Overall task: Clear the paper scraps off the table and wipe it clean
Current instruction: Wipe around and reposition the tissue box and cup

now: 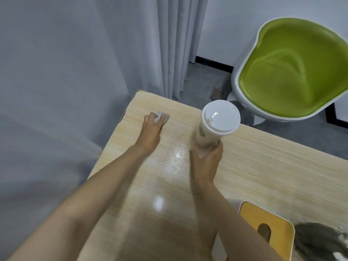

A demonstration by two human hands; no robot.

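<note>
A light wooden table [263, 176] fills the lower middle of the head view. My left hand [151, 129] presses a crumpled white wipe [163, 117] flat on the table near its far left corner. My right hand [208, 162] grips the base of a tall white lidded paper cup [218, 123] with a green logo, tilted away from me above the table. A wet sheen [175, 161] shows on the wood between my two arms. I see no paper scraps on the tabletop.
A green and white shell chair [290, 70] stands beyond the table's far right edge. Grey curtains [175, 44] hang at the back and left. A yellow wooden stool seat [267, 223] sits at the near right, with a dark grey object [320, 240] beside it.
</note>
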